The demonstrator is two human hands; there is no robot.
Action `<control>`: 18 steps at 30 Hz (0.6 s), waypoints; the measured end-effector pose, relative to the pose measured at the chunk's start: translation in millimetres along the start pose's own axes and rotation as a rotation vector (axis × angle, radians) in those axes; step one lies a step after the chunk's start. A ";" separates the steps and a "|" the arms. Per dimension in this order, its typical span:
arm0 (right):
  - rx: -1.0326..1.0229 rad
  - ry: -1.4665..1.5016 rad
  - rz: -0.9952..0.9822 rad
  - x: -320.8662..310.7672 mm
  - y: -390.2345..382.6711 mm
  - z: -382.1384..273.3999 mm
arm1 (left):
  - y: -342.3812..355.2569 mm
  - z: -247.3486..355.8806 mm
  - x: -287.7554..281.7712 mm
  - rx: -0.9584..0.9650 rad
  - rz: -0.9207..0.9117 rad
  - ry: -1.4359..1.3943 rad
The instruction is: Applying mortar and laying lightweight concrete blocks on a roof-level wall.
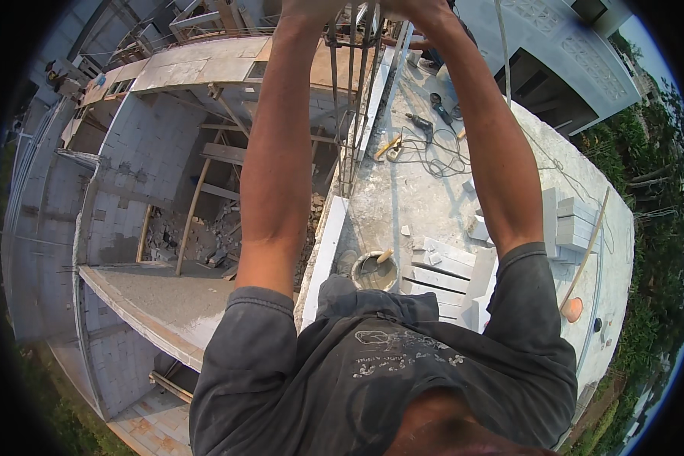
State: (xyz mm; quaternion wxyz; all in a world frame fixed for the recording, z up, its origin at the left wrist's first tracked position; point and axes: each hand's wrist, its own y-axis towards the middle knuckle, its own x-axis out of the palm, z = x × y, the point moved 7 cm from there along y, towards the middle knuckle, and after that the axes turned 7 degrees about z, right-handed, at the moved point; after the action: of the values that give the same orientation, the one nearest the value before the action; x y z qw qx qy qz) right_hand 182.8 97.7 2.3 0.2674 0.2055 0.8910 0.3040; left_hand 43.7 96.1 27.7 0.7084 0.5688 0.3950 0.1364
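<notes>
Both my arms stretch up and forward to the top edge of the head view. My left hand (311, 7) and my right hand (414, 7) show only at their bases, with the fingers cut off by the edge. Between my forearms stands an upright cage of steel rebar (348, 83), tied with stirrups. My hands are nearest to its upper part; whether they touch it, or hold anything, I cannot see. The cage rises along the low block wall edge (329, 247).
Left of the wall edge the level drops into rooms with timber props (194, 201) and rubble. On the right slab (372, 216) lie a power drill (420, 125) with cable, a mortar bucket (375, 271), pale blocks (577, 224) and an orange bowl (572, 309).
</notes>
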 end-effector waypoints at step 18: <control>0.006 -0.056 -0.035 -7.6 -3.2 -23.1 | 1.3 -3.8 -10.3 -0.191 0.088 -0.203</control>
State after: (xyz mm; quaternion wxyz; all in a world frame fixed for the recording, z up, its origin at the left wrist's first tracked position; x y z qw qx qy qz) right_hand 174.1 81.4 18.4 0.2968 0.1993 0.8875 0.2908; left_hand 34.6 92.5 32.9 0.7891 0.5263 0.2810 0.1461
